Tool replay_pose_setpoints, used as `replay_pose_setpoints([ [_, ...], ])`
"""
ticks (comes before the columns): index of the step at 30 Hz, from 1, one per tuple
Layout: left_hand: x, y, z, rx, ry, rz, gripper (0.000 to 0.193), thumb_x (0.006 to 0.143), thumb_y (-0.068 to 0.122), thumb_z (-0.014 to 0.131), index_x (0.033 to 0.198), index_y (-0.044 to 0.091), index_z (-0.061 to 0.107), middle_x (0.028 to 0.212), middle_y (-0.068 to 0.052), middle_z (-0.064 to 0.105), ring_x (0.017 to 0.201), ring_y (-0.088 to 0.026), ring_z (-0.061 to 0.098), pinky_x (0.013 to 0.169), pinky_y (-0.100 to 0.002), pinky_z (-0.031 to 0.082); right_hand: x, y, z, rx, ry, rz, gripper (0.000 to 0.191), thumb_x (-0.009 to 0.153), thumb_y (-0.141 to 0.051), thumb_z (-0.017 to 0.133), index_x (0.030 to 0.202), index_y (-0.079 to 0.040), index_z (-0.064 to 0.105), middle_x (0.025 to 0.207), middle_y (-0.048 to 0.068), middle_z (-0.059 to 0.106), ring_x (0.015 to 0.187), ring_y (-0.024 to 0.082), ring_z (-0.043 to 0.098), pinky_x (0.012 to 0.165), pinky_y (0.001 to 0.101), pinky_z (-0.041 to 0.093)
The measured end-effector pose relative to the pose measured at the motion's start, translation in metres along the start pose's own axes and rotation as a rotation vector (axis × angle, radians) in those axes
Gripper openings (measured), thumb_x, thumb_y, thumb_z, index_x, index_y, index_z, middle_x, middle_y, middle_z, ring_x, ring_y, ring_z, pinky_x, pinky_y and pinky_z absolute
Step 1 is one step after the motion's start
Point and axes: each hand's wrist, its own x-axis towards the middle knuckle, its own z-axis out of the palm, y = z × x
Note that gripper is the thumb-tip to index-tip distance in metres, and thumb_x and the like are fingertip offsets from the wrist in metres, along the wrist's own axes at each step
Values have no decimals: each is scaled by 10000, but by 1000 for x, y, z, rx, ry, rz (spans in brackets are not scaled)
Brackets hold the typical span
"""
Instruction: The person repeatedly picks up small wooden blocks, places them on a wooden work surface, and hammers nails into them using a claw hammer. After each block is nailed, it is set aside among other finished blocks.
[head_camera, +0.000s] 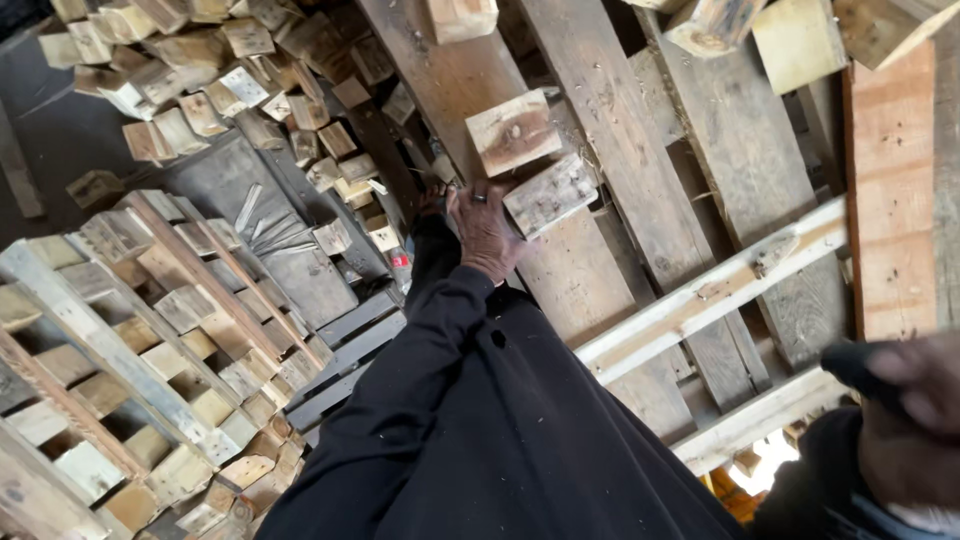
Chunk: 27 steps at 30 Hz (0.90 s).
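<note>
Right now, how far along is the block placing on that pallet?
Done: one wooden block already lies on the pallet board. In hand: the left hand has its grip on a second block beside it. The right hand holds a dark handle. Left: a heap of loose blocks remains nearby.

The right hand (915, 415) sits blurred at the lower right corner, partly cut by the frame edge, and the dark handle (850, 368) it grips can't be identified. The left hand (487, 232) covers one end of a wood block (550, 195), its palm hidden. Top-edge blocks (715, 22) are cropped, and the far block pile (200, 60) is too jumbled to count.
</note>
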Motion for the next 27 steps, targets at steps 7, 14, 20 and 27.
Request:
replay_pose_setpoints([
  [7,-3,-12,-5,50,162,231,1101,578,527,946,1423,35,440,1405,-242,409,1353,-463,311,1101,-587,224,-14,59,103,-484,-402,1329,343,981,-367,579,1049,-33,610,603,16,493,424,139,429,363,317,403],
  [14,4,0,-12,-21,-36,24,937,558,513,941,1283,145,476,1316,-152,451,1290,-382,367,1112,-567,250,13,-5,33,-47,-162,166,383,1056,-439,553,1026,-58,567,754,14,597,594,120,572,571,268,531],
  [20,3,-10,-2,6,-53,16,952,596,519,929,1325,125,460,1321,-185,446,1305,-404,367,1099,-574,265,-19,36,101,-595,-473,780,321,1009,-350,589,1031,-34,636,664,66,579,514,149,531,483,310,479],
  [27,5,-9,7,-18,-92,-23,1042,736,603,893,1493,111,373,1386,-220,423,1309,-452,335,1091,-645,245,-39,-2,44,-71,-66,694,423,1010,-493,594,977,-76,527,734,2,580,567,121,557,532,287,489],
])
